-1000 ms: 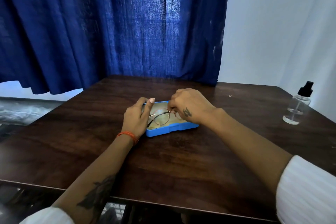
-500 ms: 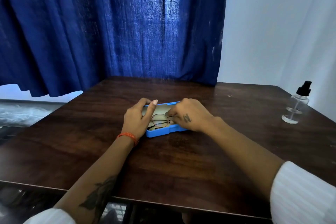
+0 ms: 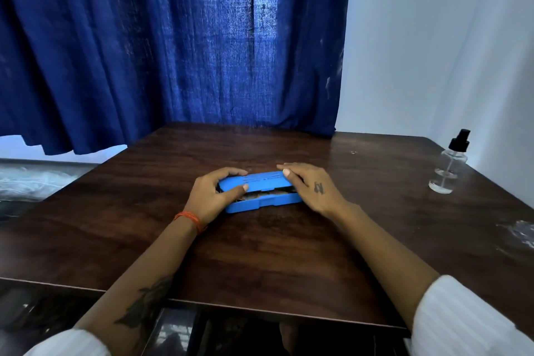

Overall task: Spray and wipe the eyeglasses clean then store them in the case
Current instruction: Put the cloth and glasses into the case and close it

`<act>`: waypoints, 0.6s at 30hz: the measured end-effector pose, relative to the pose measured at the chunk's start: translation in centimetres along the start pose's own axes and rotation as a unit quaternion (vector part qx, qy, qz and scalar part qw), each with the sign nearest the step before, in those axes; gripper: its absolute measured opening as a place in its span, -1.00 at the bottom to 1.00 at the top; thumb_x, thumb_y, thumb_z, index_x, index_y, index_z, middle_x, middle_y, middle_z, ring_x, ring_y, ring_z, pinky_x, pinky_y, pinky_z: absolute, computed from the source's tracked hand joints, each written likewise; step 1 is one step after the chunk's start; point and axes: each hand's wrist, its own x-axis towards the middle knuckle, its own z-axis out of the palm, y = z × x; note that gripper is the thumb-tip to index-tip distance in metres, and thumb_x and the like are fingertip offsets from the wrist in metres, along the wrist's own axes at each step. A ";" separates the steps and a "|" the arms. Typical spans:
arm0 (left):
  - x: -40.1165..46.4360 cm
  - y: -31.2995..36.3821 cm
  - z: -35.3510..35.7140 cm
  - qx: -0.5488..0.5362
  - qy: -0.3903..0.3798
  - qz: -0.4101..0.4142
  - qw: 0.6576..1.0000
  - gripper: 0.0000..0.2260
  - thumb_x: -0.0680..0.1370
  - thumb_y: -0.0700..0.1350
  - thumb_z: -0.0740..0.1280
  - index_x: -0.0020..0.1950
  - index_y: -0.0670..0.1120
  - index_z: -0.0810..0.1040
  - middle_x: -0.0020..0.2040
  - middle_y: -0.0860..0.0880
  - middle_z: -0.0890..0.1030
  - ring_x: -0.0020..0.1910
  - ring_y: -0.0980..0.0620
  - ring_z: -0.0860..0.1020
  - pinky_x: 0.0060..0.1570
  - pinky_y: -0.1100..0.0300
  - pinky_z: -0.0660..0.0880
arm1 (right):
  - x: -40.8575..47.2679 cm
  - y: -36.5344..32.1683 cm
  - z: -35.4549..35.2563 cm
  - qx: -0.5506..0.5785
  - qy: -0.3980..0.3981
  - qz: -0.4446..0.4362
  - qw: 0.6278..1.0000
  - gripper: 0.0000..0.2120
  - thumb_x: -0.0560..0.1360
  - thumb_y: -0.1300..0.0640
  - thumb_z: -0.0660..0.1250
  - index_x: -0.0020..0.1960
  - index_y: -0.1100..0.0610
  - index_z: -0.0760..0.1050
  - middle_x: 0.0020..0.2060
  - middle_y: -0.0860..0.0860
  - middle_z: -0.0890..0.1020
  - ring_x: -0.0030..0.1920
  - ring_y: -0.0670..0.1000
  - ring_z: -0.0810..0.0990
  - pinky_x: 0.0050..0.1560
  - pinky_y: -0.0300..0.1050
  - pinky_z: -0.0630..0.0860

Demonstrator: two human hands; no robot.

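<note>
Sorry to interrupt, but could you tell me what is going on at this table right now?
A person is closing a blue glasses case on the wooden table. The left hand grips its left end, and the right hand presses the lid down. The lid is not quite shut, a gap still showing along the front. A spray bottle stands apart at the right edge.
</note>
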 end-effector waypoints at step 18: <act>-0.8 0.0 0.2 0.189 -0.070 0.082 0.976 -0.59 0.40 0.02 0.37 0.24 0.00 0.50 0.23 0.01 0.54 0.25 -0.02 0.45 0.34 0.03 0.29 | -1.3 0.3 0.3 -0.086 -0.027 -0.040 0.995 -0.53 0.52 -0.05 0.25 0.36 0.13 0.34 0.35 0.07 0.43 0.43 0.05 0.22 0.40 -0.11 0.13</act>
